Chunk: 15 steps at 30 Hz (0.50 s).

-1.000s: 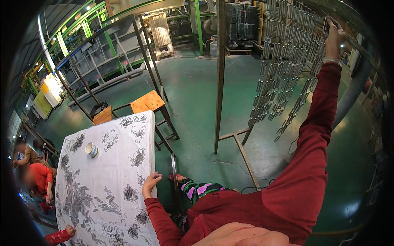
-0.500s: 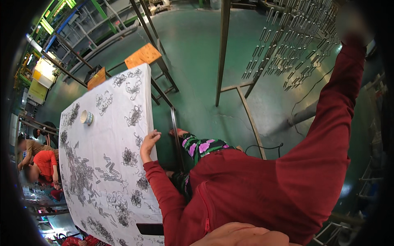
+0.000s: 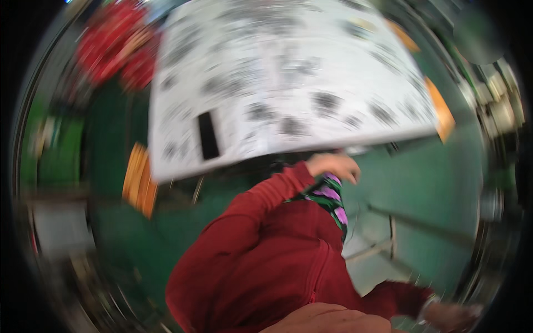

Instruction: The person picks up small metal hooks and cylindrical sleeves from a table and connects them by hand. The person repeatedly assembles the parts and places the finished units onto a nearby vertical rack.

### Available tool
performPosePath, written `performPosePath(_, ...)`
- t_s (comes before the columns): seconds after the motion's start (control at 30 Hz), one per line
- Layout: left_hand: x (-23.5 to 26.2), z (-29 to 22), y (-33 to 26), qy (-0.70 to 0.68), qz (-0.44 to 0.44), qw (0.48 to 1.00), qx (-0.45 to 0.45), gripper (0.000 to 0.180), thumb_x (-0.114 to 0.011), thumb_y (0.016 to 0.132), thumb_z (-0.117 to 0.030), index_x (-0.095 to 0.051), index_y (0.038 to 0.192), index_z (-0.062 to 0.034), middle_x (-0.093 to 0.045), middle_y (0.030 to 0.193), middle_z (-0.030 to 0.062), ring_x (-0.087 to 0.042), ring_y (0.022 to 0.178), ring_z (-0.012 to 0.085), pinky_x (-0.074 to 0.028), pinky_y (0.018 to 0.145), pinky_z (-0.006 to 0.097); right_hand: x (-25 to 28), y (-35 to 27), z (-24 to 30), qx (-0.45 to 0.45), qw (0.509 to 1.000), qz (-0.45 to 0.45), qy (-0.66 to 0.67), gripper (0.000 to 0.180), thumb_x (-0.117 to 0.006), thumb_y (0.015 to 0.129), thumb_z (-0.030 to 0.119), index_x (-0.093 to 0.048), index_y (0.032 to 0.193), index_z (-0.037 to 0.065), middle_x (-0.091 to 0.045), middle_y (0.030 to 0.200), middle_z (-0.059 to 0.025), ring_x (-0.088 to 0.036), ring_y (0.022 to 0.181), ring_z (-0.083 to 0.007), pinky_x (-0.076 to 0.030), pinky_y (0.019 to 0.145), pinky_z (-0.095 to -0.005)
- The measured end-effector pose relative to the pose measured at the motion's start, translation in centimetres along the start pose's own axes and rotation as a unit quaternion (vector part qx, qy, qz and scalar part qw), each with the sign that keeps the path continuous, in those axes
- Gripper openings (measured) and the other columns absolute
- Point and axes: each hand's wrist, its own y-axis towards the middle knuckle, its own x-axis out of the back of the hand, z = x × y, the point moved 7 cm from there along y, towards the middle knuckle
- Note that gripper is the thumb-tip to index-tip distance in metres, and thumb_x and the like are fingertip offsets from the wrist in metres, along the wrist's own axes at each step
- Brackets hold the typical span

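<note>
My left hand (image 3: 336,165) hangs just off the near edge of a white-covered table (image 3: 344,139), above my flower-patterned trouser leg (image 3: 328,194). Its fingers are loosely bent and apart, and nothing shows in them. Down at the lower right is my right hand (image 3: 452,316), badly smeared, with a pale band at the wrist; its fingers cannot be made out. Clusters of small dark wire pieces (image 3: 291,126) are spread across the tabletop, blurred now. A flat black phone-like slab (image 3: 208,135) lies near the table's front left.
Wooden seats stand at the near left corner (image 3: 140,180) and the right end (image 3: 440,111) of the table. Beyond the left edge is a person in red (image 3: 119,47). A blurred pale cup (image 3: 362,26) sits at the far right. Metal legs (image 3: 393,236) rise from the green floor.
The view has swung left, so the table now spreads across the top. The rack of hanging hooks has left view. My right arm has come down from its raised reach to the lower right.
</note>
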Motion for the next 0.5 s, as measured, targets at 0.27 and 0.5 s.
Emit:
performPosePath(0.27, 4.3, 1.1, -22.0, -0.002, -0.074, 0.966, 0.249, 0.028, -0.062, 0.08, -0.03, -0.066, 0.082, -0.0029, -0.065, 0.072, 0.0094, -0.061, 0.064, 0.0217, -0.046, 0.059, 0.034, -16.9, -17.6, 1.1, -0.205, 0.857, 0.208, 0.425, 0.025, -0.049, 0.089, 0.009, -0.057, 0.1, -0.012, -0.057, 0.064, -0.013, -0.058, 0.063, -0.0244, -0.049, 0.066, -0.0379)
performPosePath(0.5, 20.5, 4.5, -38.7, 0.202, -0.533, 0.739, 0.359, 0.019, -0.063, 0.074, -0.022, -0.069, 0.081, -0.0052, -0.067, 0.076, 0.0131, -0.064, 0.073, 0.0267, -0.049, 0.067, 0.035, -17.3, -16.4, 0.3, -0.339, 0.861, 0.105, 0.365, 0.018, -0.052, 0.086, 0.004, -0.055, 0.101, -0.007, -0.058, 0.074, -0.0131, -0.06, 0.071, -0.0243, -0.046, 0.061, -0.0307)
